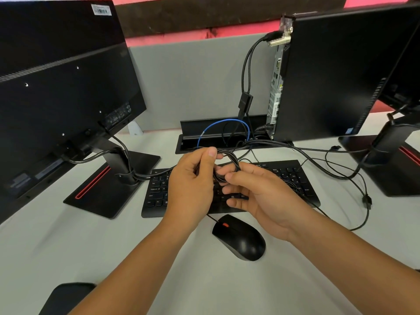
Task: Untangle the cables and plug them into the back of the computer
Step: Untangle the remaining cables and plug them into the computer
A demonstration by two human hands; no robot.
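Both hands meet above the keyboard (295, 178), working on a bundle of thin black cables (229, 162). The left hand (193, 180) pinches the top of the bundle between thumb and curled fingers (212, 152). The right hand (261, 192) grips the lower loops, thumb pressed against them and the other fingers curled beneath. The cables lie between the two sets of fingers, lifted off the bench (113, 246). Just below the fingers sits a black mouse (241, 239). Beyond the fingers and to the right stands the computer (329, 76), its back panel turned toward them, with two black cables already plugged in near its top. Left of the fingers stands a monitor (63, 92).
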